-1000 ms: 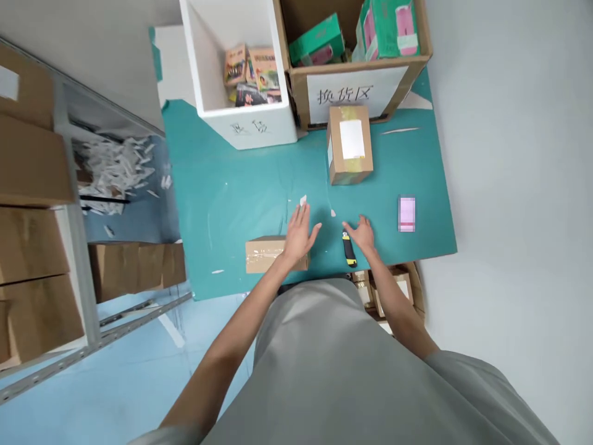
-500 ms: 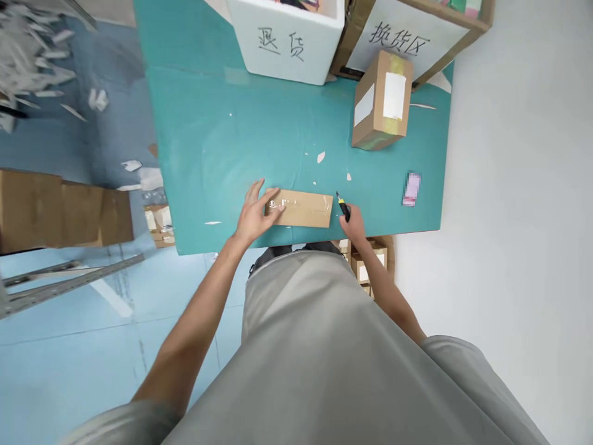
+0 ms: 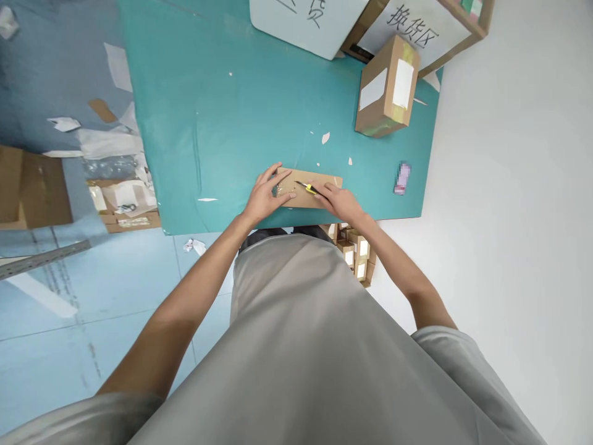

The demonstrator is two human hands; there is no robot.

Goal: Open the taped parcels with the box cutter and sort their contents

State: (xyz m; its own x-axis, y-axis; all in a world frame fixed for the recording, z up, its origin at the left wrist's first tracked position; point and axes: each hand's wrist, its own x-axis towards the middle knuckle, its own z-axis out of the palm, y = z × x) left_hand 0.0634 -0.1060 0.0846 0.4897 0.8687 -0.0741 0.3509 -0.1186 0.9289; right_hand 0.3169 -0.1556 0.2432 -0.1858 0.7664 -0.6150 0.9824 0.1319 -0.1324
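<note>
A flat brown cardboard box (image 3: pixel 302 199) with clear tape at its left end lies on the green-topped table near the front edge. My left hand (image 3: pixel 265 196) grips that left end, fingers toward the far edge and thumb on top near the front. A black and yellow utility knife (image 3: pixel 309 188) is in my right hand (image 3: pixel 339 200); its blade points left over the middle of the box. Whether the blade touches the cardboard I cannot tell. My right fingers partly cover the knife's handle and the box's right half.
Behind stand a white bin (image 3: pixel 310 28), a labelled carton (image 3: pixel 417 31) and a taller brown box (image 3: pixel 388 86). A pixelated pink item (image 3: pixel 402 178) lies at the right. Paper scraps dot the green table (image 3: pixel 222 136); cartons and litter lie on the floor at left.
My right hand has moved the utility knife leftward from beside the box to over it. My left hand stays at the box's left end. The whole view has shifted.
</note>
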